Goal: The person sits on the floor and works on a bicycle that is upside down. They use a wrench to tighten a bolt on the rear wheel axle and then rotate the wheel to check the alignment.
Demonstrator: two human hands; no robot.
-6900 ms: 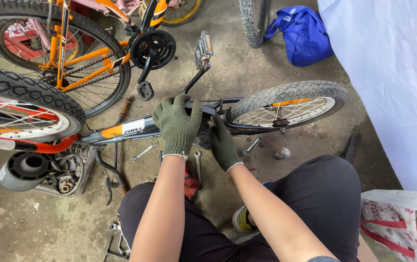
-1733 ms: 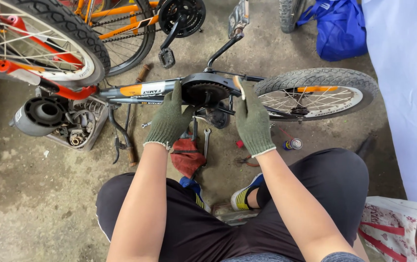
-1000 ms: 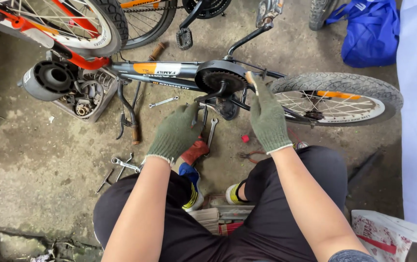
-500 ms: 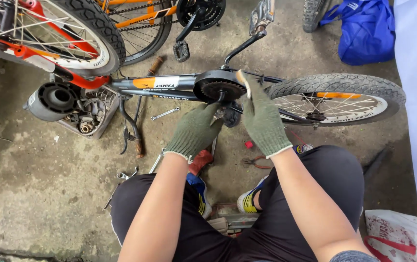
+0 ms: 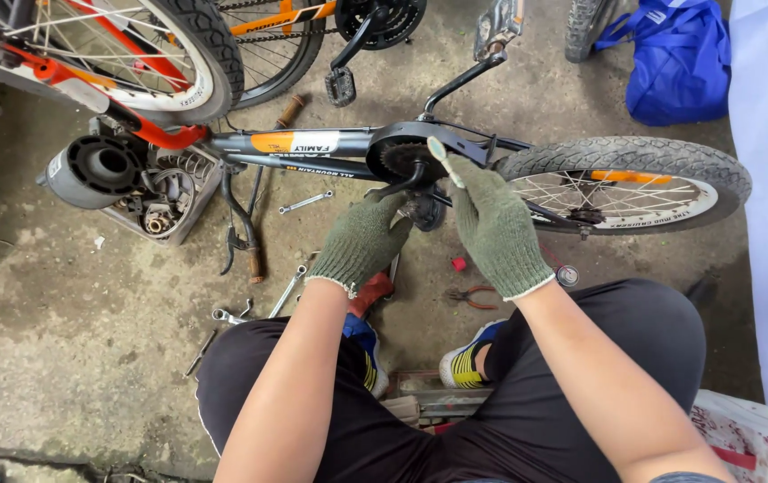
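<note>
bike [image 5: 312, 143], grey-orange, on its side; left hand [image 5: 363, 240] clenched at crank [image 5: 402, 165], right hand [image 5: 496, 228] pinching pale tool [image 5: 438, 150]

Bare concrete floor [image 5: 62, 358] is left open at eight o'clock. Passage at twelve is barred by the bicycle frame [image 5: 312, 148], at two by the rear wheel [image 5: 634, 179]; wrenches [image 5: 290, 286] are scattered at nine.

At eleven o'clock we see an orange bicycle's knobby tyre [image 5: 196, 54]. At nine, a grey tray of greasy parts [image 5: 156, 201]. Wrenches [image 5: 259, 304] lie on the concrete at seven. A blue bag [image 5: 679, 63] sits at one o'clock, red-handled pliers [image 5: 471, 295] near centre.
</note>
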